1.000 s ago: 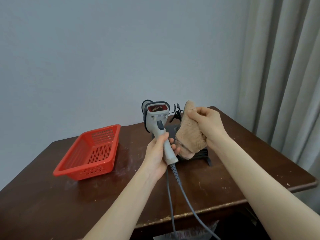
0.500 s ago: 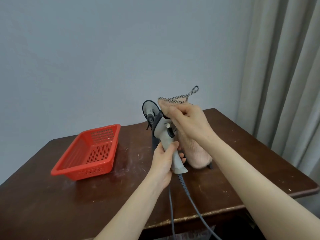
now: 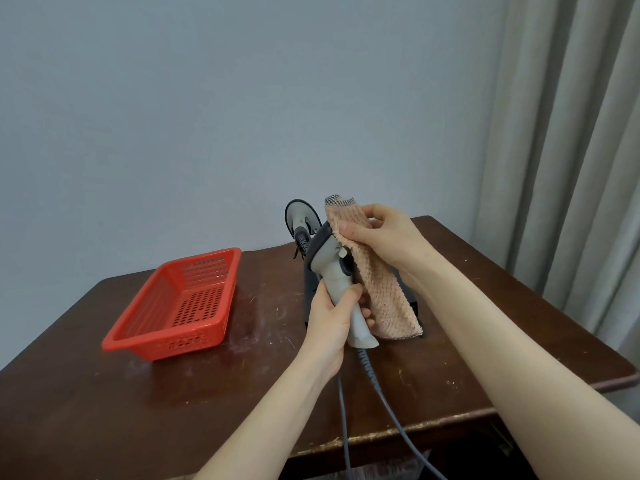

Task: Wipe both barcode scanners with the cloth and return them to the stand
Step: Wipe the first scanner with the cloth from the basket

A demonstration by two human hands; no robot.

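Two scanners show above the desk [image 3: 485, 341]: one [image 3: 332, 271] held upright by its grip in the left hand [image 3: 330, 318], fingers [image 3: 353, 292] wrapped tight around it, and a second [image 3: 300, 220] behind it on the dark stand [image 3: 414, 301]. One pink cloth [image 3: 377, 282] hangs from the right hand [image 3: 384, 233], fingers pinching it against the held scanner's head. One red basket [image 3: 166, 344] sits left, holding nothing. Two grey cables [image 3: 388, 407] trail off the front edge.
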